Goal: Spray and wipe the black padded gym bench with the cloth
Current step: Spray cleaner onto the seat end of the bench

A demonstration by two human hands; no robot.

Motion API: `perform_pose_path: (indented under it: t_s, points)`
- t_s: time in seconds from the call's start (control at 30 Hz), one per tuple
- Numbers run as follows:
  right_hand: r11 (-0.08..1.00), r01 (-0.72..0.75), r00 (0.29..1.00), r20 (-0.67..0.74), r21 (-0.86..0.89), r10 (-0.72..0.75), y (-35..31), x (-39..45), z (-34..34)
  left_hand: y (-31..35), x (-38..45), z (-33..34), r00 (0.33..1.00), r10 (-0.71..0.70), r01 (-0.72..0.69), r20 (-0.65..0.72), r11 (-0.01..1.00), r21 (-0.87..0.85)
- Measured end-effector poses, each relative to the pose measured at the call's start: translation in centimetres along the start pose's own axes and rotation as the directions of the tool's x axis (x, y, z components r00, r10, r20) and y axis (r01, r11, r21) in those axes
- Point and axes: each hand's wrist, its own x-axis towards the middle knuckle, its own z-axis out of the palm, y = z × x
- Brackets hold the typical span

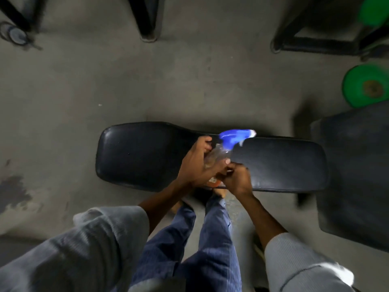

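Observation:
The black padded gym bench (pixel 147 157) lies crosswise in front of me, wider at its left end. Over its middle my left hand (pixel 197 163) is wrapped around a clear spray bottle (pixel 216 157) with a blue trigger head (pixel 233 138) pointing right. My right hand (pixel 236 179) is closed at the bottle's lower end, touching the left hand. Something orange (pixel 213 182) shows beneath the hands; I cannot tell whether it is the cloth or a label. The picture is blurred by motion.
Grey concrete floor all around. A second dark pad (pixel 355 169) stands at the right. Green weight plates (pixel 366 85) sit at the far right, black frame legs (pixel 148 22) along the top. My legs in blue jeans (pixel 210 239) stand close to the bench.

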Motion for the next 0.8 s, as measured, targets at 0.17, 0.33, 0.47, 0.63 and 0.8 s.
perform_pose_path:
  t_s: [0.17,0.33,0.47,0.63,0.8]
  points:
    - [0.951,-0.147,0.847,-0.461,0.274,0.263,3.3,0.8,-3.0,1.3,2.3,5.6,0.969,-0.027,-0.026,0.247,0.978,0.207]
    - [0.939,-0.161,0.777,-0.548,0.304,0.311,6.1,3.1,-5.0,2.4,4.5,10.1,0.874,-0.131,-0.033,0.468,0.945,0.325]
    - [0.923,-0.224,0.774,-0.519,0.312,0.363,7.4,4.2,-5.4,2.0,5.5,12.3,0.864,-0.159,-0.039,0.478,0.925,0.378]
    - [0.915,-0.268,0.813,-0.44,0.302,0.383,8.6,4.2,-4.7,0.4,5.6,13.6,0.91,-0.2,0.024,0.363,0.899,0.437]
    - [0.893,-0.299,0.8,-0.422,0.336,0.426,9.6,4.2,-4.4,0.3,5.5,14.6,0.918,-0.196,0.028,0.344,0.899,0.437]
